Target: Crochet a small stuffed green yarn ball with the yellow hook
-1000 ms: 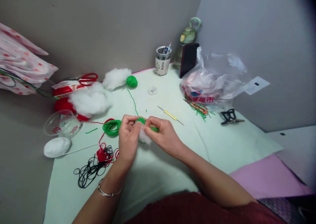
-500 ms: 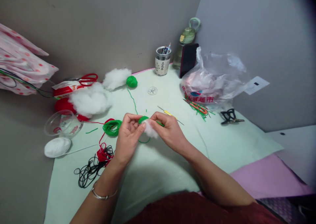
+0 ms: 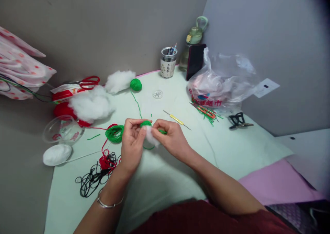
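Note:
My left hand (image 3: 132, 143) and my right hand (image 3: 171, 137) meet over the middle of the pale green table (image 3: 160, 179). Between their fingertips sits a small green crocheted piece (image 3: 145, 124) with a tuft of white stuffing (image 3: 150, 137) poking out of it. Both hands pinch this piece, fingers curled. A green thread (image 3: 136, 103) runs from it back to a green yarn ball (image 3: 135, 85). A loose coil of green yarn (image 3: 114, 133) lies just left of my left hand.
A yellow-handled crochet hook (image 3: 177, 120) lies behind my right hand. White stuffing heaps (image 3: 90, 105), red scissors (image 3: 89, 82) and a clear cup (image 3: 63, 132) are at left; black and red cords (image 3: 96, 174) front left. A plastic bag (image 3: 221, 86), pen jar (image 3: 167, 62) and bottle (image 3: 192, 38) stand at back right.
Both hands shifted slightly left and back together, still working the stuffing into the green piece. The view tilted a little; nothing else on the table moved.

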